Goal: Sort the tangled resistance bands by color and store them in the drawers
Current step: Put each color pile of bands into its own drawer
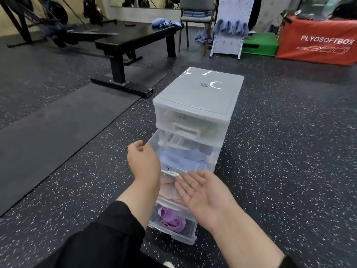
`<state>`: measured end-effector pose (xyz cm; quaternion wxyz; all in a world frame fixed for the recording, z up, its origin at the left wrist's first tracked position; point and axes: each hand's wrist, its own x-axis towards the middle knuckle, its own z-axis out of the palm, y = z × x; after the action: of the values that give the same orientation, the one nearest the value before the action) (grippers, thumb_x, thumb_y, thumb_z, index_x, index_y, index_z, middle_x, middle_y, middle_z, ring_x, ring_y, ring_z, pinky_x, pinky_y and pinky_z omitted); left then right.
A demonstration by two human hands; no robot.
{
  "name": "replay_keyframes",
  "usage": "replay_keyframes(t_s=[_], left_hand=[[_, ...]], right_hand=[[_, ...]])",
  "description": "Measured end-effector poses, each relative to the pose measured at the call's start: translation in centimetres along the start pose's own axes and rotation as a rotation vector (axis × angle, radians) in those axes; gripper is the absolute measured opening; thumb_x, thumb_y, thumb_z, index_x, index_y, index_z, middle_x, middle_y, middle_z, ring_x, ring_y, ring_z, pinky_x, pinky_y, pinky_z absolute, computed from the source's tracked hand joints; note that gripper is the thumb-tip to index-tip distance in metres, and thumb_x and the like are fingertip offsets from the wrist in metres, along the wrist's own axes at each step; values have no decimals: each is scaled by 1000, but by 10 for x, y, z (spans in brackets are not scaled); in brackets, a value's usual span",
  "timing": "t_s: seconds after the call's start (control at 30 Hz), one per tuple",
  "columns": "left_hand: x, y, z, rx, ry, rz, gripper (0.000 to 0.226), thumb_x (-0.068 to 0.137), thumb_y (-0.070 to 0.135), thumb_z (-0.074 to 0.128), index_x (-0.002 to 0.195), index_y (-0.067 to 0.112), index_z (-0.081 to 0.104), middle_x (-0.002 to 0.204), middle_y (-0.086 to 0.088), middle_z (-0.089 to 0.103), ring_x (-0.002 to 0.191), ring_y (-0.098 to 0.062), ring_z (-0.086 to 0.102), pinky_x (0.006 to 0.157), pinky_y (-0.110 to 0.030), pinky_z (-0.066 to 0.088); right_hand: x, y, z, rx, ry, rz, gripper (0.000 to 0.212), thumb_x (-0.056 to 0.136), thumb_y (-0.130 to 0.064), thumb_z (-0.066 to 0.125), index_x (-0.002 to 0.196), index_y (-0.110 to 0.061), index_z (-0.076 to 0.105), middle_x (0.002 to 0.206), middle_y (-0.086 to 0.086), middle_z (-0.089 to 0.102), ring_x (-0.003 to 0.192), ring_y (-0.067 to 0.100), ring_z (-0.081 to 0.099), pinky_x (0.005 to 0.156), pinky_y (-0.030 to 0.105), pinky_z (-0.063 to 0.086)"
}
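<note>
A clear drawer unit (197, 105) stands on the floor with its lower drawers pulled out, holding blue bands (183, 158), pink bands (168, 187) and purple bands (172, 219). The left hand (143, 161) hovers at the blue drawer's left edge, fingers loosely curled and holding nothing. The right hand (204, 194) lies palm up and flat over the pink drawer.

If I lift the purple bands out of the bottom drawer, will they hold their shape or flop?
Probably flop: the purple bands lie in loose folded loops, suggesting soft, thin material. Likely light, since they sit crumpled without flattening. They may snag each other, as the loops overlap inside the bottom drawer.
</note>
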<state>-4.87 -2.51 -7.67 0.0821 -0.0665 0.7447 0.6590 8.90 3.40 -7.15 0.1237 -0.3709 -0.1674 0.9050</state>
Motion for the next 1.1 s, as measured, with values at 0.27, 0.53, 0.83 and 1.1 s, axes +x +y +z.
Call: replay_keyframes(t_s=[0.27,0.53,0.83,1.1], left_hand=[[-11,-29,-2,-8,-207,-277,12,99,14,49,105,8,57,92,-11,61,89,-29,58,88,-45,53],[-7,-24,21,-65,-283,-295,20,96,0,41,90,15,53,84,-4,45,72,-18,39,65,-29,40],[34,-31,63,-34,-360,-243,59,103,1,37,159,17,30,154,-1,44,122,-20,49,115,-46,40],[57,-41,65,-71,-479,-190,69,98,0,41,161,21,24,157,-3,44,138,-22,48,110,-42,45]], right_hand=[[4,5,-4,54,57,0,46,100,-5,43,145,2,36,140,28,49,132,38,50,105,48,47],[29,-15,-4,116,19,-81,58,99,0,37,154,7,20,160,24,28,146,35,35,108,48,43],[79,-50,-12,71,9,-169,45,96,4,37,141,-1,42,135,19,53,135,31,48,82,49,57],[96,-56,-23,71,-27,-226,38,96,3,39,133,-2,45,134,16,52,123,30,58,73,49,62]])
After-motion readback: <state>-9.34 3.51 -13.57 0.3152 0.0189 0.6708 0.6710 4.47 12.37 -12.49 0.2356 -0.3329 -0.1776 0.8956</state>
